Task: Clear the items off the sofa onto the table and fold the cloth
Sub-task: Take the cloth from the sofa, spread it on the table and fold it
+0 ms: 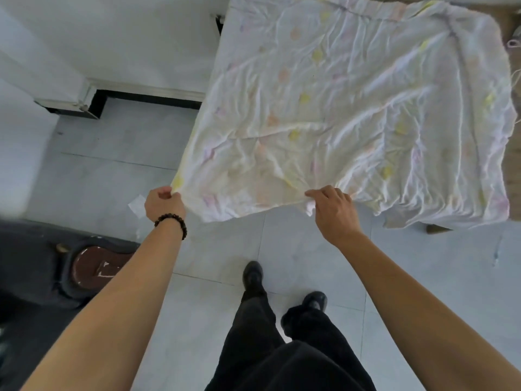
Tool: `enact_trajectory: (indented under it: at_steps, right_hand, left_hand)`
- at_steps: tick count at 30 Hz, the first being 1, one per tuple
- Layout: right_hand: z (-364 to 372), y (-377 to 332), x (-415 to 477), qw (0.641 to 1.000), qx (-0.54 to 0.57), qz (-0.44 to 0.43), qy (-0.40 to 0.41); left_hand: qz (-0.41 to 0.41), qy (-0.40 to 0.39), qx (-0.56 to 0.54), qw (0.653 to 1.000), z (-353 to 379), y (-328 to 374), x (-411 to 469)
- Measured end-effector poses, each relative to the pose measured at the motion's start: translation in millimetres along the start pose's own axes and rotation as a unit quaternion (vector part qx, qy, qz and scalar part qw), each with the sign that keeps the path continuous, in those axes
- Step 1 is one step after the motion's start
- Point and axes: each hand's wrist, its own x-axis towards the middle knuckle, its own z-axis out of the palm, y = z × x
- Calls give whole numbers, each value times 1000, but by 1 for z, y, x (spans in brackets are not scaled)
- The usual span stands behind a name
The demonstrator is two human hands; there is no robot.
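Pinching the cloth (338,108) spread on the bench (514,170), left grip (165,203) at its near corner, right grip (332,210) mid-edge, we risk a crooked fold, since the other near corner hangs unheld.
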Motion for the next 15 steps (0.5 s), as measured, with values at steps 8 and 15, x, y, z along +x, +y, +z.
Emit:
enact_trajectory:
  at_steps: [8,15]
  right_hand:
    - [6,-3,12,997,-16,69,-34]
    - [17,-8,35,994,-11,95,50]
  left_hand:
    - [323,-94,221,915,59,18,-21]
    - [576,-230,318,717,97,28,-38]
